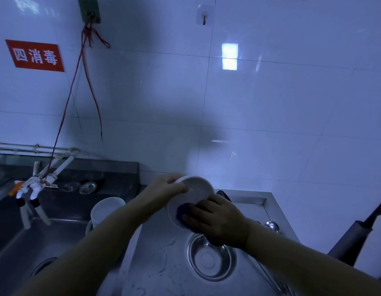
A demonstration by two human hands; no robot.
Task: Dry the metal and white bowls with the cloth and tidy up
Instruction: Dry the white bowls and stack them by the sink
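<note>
The left grip (pixel 171 186) curls over the far rim of the white bowl (pixel 190 200), holding it tilted above the steel surface (pixel 161 253). The right grip (pixel 215 216) presses a dark blue cloth (pixel 182 211) against the bowl's near side, fingers bent round the cloth. Just below, the metal bowl (pixel 210 258) sits upright on the surface. A white cup (pixel 106 209) stands left, at the edge of the sink (pixel 25 248).
</note>
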